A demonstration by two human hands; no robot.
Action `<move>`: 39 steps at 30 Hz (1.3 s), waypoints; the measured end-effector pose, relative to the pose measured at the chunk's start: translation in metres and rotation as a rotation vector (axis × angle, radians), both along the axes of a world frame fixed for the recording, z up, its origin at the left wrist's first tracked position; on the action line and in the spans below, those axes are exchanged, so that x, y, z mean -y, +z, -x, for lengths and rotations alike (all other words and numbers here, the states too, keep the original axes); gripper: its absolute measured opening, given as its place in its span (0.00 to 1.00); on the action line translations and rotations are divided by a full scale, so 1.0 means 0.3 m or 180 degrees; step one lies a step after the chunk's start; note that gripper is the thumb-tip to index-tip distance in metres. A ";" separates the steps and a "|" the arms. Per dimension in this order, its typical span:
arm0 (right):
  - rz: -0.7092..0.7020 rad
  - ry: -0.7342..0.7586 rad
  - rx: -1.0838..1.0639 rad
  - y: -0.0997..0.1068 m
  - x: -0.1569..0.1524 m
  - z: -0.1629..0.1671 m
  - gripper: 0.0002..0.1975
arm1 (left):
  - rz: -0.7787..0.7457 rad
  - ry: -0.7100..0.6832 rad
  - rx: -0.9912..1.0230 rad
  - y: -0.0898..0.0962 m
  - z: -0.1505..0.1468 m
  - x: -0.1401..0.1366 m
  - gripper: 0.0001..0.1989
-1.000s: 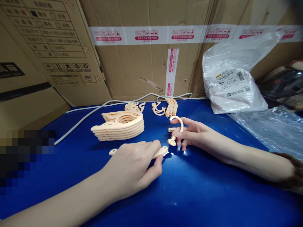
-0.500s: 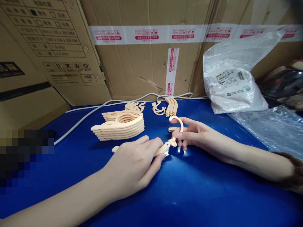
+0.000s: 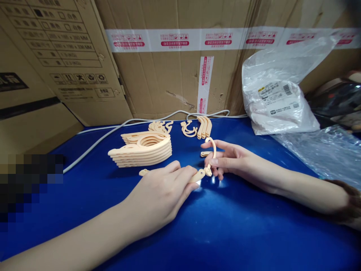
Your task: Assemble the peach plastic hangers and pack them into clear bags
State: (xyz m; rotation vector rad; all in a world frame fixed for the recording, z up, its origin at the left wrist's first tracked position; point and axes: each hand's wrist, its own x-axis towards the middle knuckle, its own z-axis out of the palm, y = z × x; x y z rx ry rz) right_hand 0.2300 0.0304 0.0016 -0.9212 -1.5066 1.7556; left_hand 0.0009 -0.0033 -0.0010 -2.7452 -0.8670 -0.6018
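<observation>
My left hand [image 3: 166, 190] is closed around a cream plastic hanger arm [image 3: 197, 175]; its holed end sticks out past the thumb, and the far end shows beyond the knuckles. Between thumb and fingers, my right hand [image 3: 229, 158] pinches a cream hanger hook [image 3: 213, 150], curve up and round base down. That base sits right beside the arm's holed end; whether they touch I cannot tell. Behind my right fingers lies another cream piece [image 3: 205, 154], partly hidden. A stack of cream hanger parts [image 3: 141, 152] rests left of centre, beyond my left hand.
Loose hooks [image 3: 160, 127], more hooks [image 3: 188, 130] and several curved arms [image 3: 204, 127] lie at the back of the blue table [image 3: 225, 233]. A pale cable [image 3: 107, 132] runs behind them along the cardboard boxes [image 3: 169, 82]. White plastic bag [image 3: 279, 101] stands at right, clear plastic [image 3: 327, 150] before it.
The left hand has shifted slightly right with the hanger arm. In the right hand the hook has turned, so its round base now faces differently beside the arm's end.
</observation>
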 end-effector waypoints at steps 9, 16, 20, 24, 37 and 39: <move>-0.0097 0.0142 -0.0113 -0.002 -0.002 0.007 0.21 | -0.0011 -0.0067 0.0066 -0.009 -0.006 0.001 0.14; -0.0146 -0.0014 0.0044 -0.008 0.000 0.010 0.22 | -0.0283 -0.0150 0.0036 -0.016 0.000 -0.009 0.15; -0.0177 -0.0030 0.0088 -0.014 -0.001 0.010 0.20 | -0.0361 -0.0144 -0.0038 -0.019 0.003 -0.012 0.14; -0.0210 -0.0031 0.0114 -0.012 -0.001 0.012 0.20 | -0.0480 -0.0156 -0.0093 -0.023 0.003 -0.016 0.11; -0.0197 -0.0066 0.0090 -0.010 0.005 0.011 0.20 | -0.0744 -0.0068 -0.0394 -0.025 0.006 -0.018 0.09; -0.0207 -0.0058 0.0067 -0.010 0.004 0.011 0.20 | -0.0755 -0.0069 -0.0422 -0.024 0.004 -0.017 0.09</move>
